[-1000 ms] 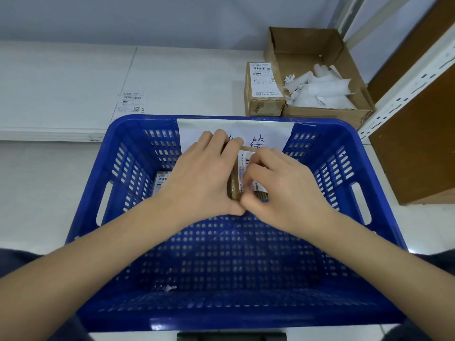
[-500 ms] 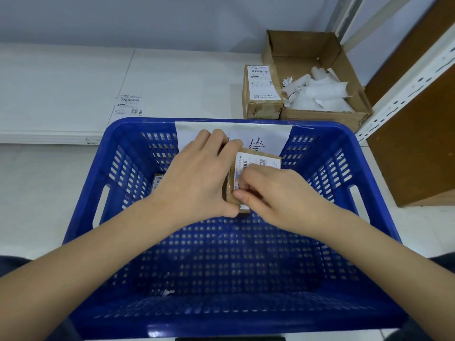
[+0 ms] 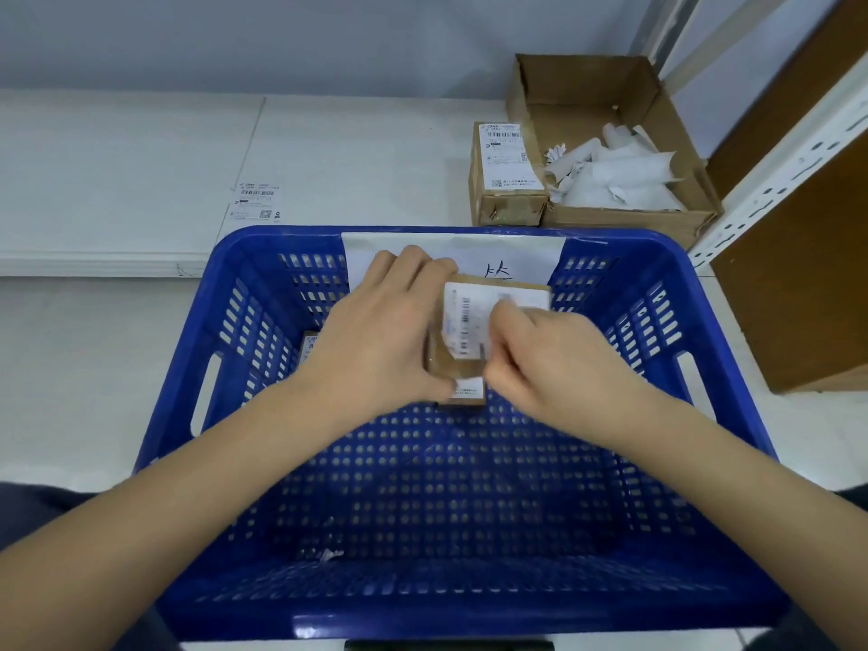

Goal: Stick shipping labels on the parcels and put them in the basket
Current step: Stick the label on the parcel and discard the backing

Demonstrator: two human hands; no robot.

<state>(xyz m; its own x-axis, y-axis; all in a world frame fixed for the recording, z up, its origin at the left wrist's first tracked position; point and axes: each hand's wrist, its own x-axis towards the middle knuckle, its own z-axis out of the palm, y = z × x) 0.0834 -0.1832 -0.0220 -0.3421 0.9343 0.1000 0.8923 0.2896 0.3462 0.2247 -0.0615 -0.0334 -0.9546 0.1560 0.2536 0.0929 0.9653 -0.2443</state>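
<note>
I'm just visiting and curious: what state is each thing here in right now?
Held parcel: labelled, above the basket.
Left hand: grips that parcel.
Right hand: fingers curled on its label.
Blue basket: holds another parcel.
Table parcel: labelled, outside the basket.
Open carton: holds white paper scraps.

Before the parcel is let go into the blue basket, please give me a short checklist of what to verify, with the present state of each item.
1. Label is on the held parcel: ok, though its lower edge looks lifted where the right hand works on it.
2. Left hand has a firm grip on the parcel: ok.
3. Parcel is over the basket: ok.
4. Free floor space in the basket: ok; one parcel lies at the left.
5. Label fully pressed flat: cannot tell, blurred.
6. Other work left: a labelled parcel on the table and a loose label remain outside.
</note>
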